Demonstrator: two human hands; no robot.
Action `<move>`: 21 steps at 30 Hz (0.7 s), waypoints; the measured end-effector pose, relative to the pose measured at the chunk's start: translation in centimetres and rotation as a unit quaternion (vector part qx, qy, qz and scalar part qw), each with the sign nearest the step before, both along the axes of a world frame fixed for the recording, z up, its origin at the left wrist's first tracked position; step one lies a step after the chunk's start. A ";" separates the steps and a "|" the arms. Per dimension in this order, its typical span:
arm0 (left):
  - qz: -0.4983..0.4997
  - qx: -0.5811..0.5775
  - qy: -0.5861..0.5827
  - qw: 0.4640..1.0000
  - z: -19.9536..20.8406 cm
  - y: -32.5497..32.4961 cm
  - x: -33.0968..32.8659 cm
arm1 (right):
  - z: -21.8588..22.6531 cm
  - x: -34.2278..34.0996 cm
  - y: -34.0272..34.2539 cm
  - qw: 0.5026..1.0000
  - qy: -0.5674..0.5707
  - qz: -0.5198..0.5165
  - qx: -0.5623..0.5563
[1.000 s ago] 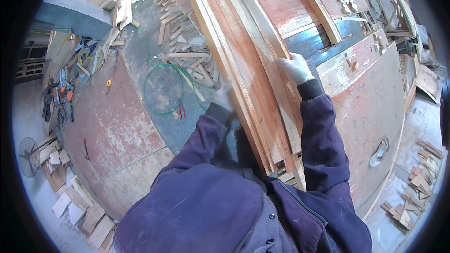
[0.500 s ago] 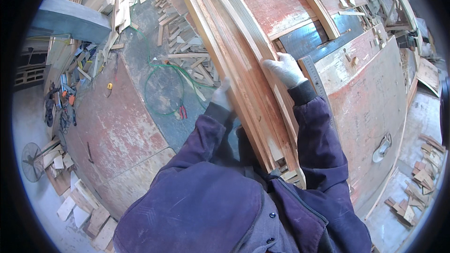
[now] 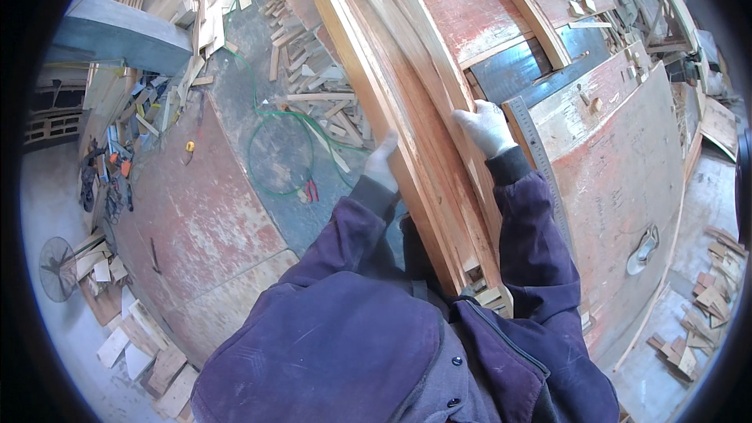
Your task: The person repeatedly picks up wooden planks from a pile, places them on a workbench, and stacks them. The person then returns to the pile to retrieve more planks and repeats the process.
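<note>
Two gloved hands are at long wooden boards that run from near my waist to the far side. My left hand [image 3: 382, 163] is closed on the outer edge of the left board [image 3: 364, 70]; its fingertips are hidden under the wood. My right hand [image 3: 486, 130] wraps over the right edge of the right-hand board [image 3: 440, 51], with the thumb side on top. Between these two lies another long, rough-edged strip [image 3: 395, 39]. At the near end of the boards, small wood blocks [image 3: 491, 295] show beside my jacket.
A metal ruler [image 3: 540, 149] lies on the worn reddish worktop [image 3: 603, 188] at right, beyond it a white oval object [image 3: 644, 251]. Offcuts [image 3: 333, 94], a green hose [image 3: 252, 149] and red-handled pliers [image 3: 312, 190] lie on the floor at left. A fan [image 3: 57, 269] stands far left.
The boards have shifted slightly right, and the left one has tilted to show more of its outer side. My left hand moved a little right with it; the right hand moved slightly right and down.
</note>
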State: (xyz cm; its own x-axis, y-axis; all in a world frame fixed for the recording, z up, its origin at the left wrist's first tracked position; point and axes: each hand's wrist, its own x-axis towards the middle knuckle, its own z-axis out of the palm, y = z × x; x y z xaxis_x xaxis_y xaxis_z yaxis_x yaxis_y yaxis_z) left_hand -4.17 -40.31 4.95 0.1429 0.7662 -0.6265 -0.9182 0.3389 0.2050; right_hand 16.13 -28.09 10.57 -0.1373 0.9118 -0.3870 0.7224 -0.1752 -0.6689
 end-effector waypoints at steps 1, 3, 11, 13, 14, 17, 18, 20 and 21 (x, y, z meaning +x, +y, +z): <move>0.000 -0.001 0.010 1.000 0.3 0.1 0.1 | 0.3 -0.1 -0.4 1.000 0.001 -0.002 0.016; 0.000 -0.004 0.020 1.000 0.7 0.2 0.1 | 0.9 -0.1 -1.3 0.999 0.001 0.004 0.040; 0.017 0.014 0.021 1.000 -1.2 0.0 0.2 | 0.5 1.8 -3.6 0.990 -0.071 0.034 0.114; 0.011 0.011 0.003 1.000 -1.8 -0.1 0.0 | -0.3 2.1 -2.4 0.981 -0.112 0.048 0.151; 0.004 0.019 0.003 1.000 -1.9 -0.1 -0.1 | -0.7 1.9 -1.4 0.972 -0.153 0.040 0.172; -0.001 0.020 0.000 1.000 -1.8 -0.2 -0.3 | -0.8 1.9 1.5 0.891 -0.227 0.049 0.391; 0.002 0.017 0.001 1.000 -1.7 -0.3 -0.3 | -0.8 1.8 1.8 0.894 -0.210 0.043 0.393; 0.002 0.011 0.009 1.000 -1.3 -0.4 -0.3 | -0.8 1.5 1.4 0.896 -0.184 0.034 0.403; 0.000 0.022 -0.001 1.000 -1.2 -0.5 -0.4 | -0.9 1.2 0.7 0.939 -0.155 0.031 0.304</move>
State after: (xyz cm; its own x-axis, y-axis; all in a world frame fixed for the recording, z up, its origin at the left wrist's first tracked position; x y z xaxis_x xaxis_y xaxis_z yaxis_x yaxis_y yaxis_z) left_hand -4.52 -40.78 3.71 0.1451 0.7934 -0.5911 -0.9186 0.3300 0.2175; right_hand 17.32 -27.43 9.67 -0.1634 0.9711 0.1737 0.8956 0.2199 -0.3867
